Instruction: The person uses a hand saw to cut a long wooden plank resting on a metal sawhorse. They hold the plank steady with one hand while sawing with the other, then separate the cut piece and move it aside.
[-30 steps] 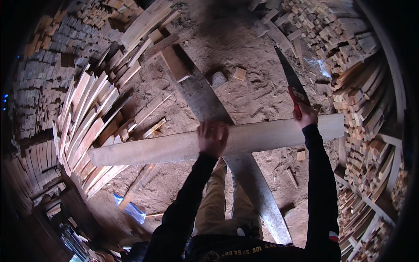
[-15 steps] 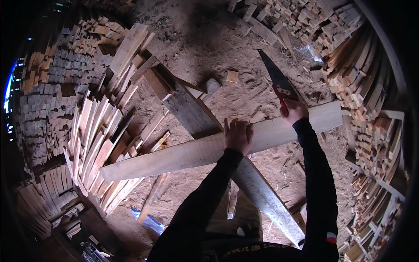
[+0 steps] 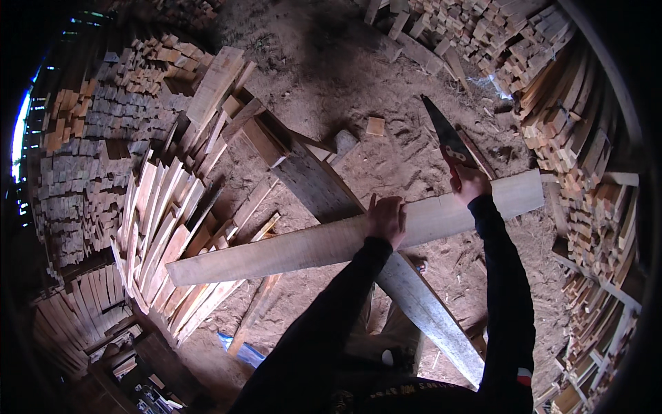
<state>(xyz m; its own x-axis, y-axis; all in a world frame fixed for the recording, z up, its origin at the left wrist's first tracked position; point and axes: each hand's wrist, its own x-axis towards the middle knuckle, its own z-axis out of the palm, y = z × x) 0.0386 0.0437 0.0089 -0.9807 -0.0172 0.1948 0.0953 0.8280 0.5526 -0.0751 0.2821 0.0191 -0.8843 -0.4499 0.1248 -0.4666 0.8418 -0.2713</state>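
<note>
A long pale wooden plank (image 3: 276, 250) lies across a thicker weathered beam (image 3: 310, 183) that runs slantwise beneath it. My left hand (image 3: 386, 219) presses on the middle of the plank, its fingers curled over the far edge. To the right, my right hand (image 3: 471, 183) is closed around the red handle of a handsaw (image 3: 438, 128). The saw's dark blade points away from me, past the plank's far edge. My right palm hides part of the handle, and whether the blade touches the plank cannot be made out.
Split boards (image 3: 162, 228) fan out in a pile on the left, with stacked timber (image 3: 114, 159) behind. More stacked wood (image 3: 576, 145) lines the right side. On the dirt floor lie a small square wood offcut (image 3: 376, 126) and blue plastic (image 3: 245, 350).
The whole view has shifted slightly. The saw's tip has come a little nearer to the plank. My left hand keeps its place on the plank.
</note>
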